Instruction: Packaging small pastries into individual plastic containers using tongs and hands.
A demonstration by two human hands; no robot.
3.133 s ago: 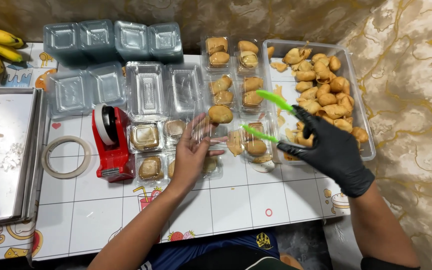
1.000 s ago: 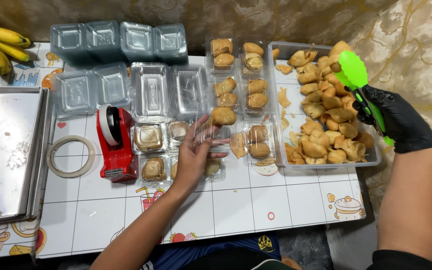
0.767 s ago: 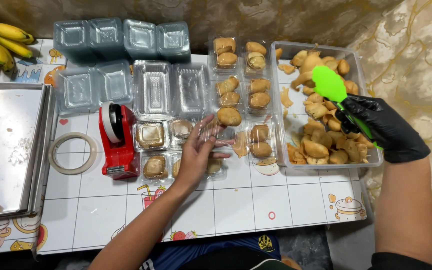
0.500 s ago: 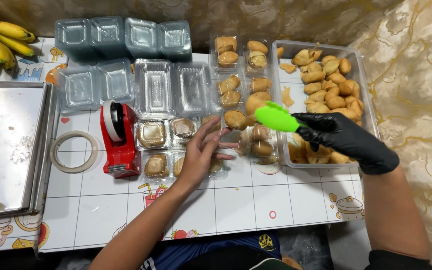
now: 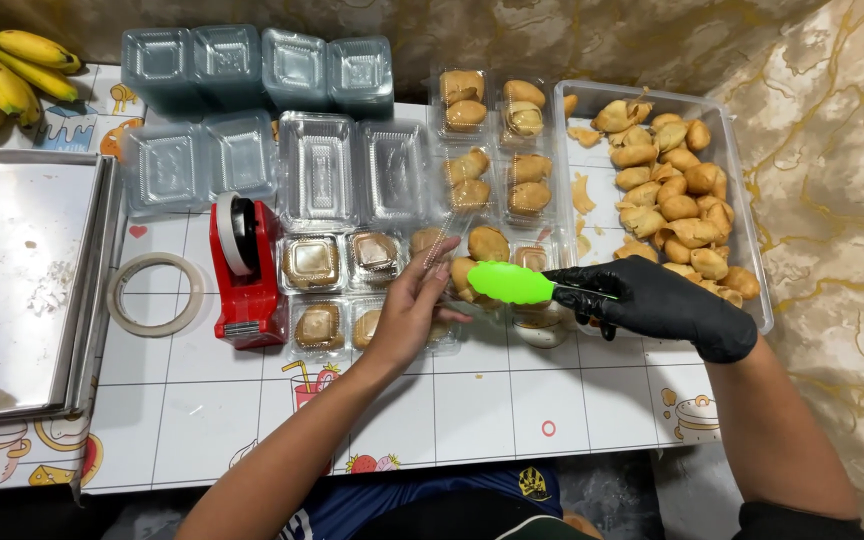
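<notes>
The golden pastry (image 5: 487, 243) sits at the open clear box (image 5: 452, 262) in the middle of the table (image 5: 492, 400), just under the green tongs (image 5: 512, 283); it looks light, flaky and easily crushed, so it is best pinched gently across its plump middle. The gloved right hand (image 5: 662, 305) is closed round the tongs' handle, while the bare left hand (image 5: 407, 315) steadies the thin, springy box with loosely spread fingers. More pastries fill the tray (image 5: 752, 260) beside it, and a red tape dispenser (image 5: 242, 265) stands nearby.
</notes>
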